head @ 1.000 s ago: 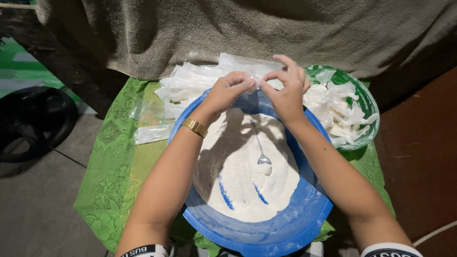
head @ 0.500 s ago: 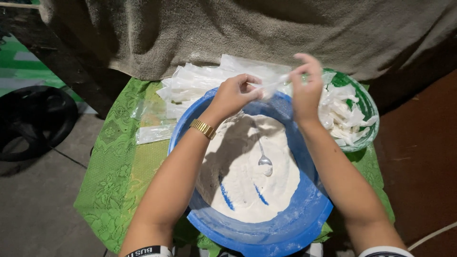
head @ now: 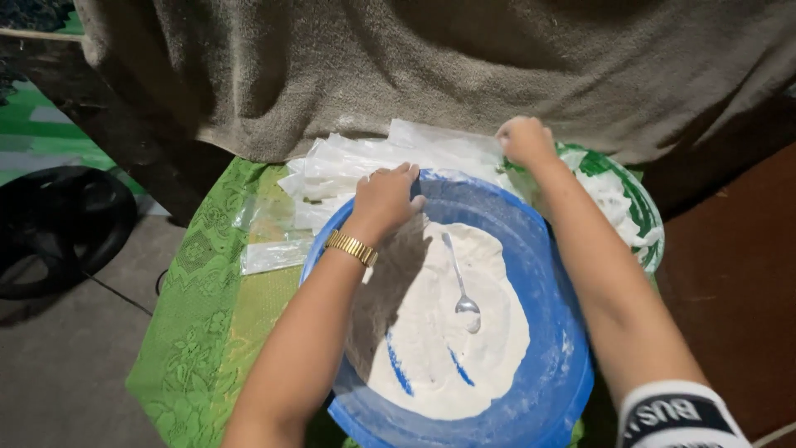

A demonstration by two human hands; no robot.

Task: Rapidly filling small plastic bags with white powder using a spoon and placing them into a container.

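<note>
A blue basin (head: 547,390) sits nearest on the green-clothed bench (head: 207,332), holding white powder (head: 448,332) and a metal spoon (head: 460,282). The left hand (head: 385,199), fingers loosely curled, rests on the basin's far rim. Beyond, the right hand (head: 524,139) is closed on a clear plastic bag (head: 431,145) from the pile, beside a green bowl (head: 638,207).

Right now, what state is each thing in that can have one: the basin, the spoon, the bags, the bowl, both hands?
Round blue plastic basin: upright, partly filled with white powder.
Metal spoon: lying in the powder, bowl end half buried.
Clear plastic bags: empty, piled flat behind the basin.
Green patterned bowl: holds white filled bags.
Left hand: on the basin's far rim.
Right hand: closed, at the bag pile's edge.
</note>
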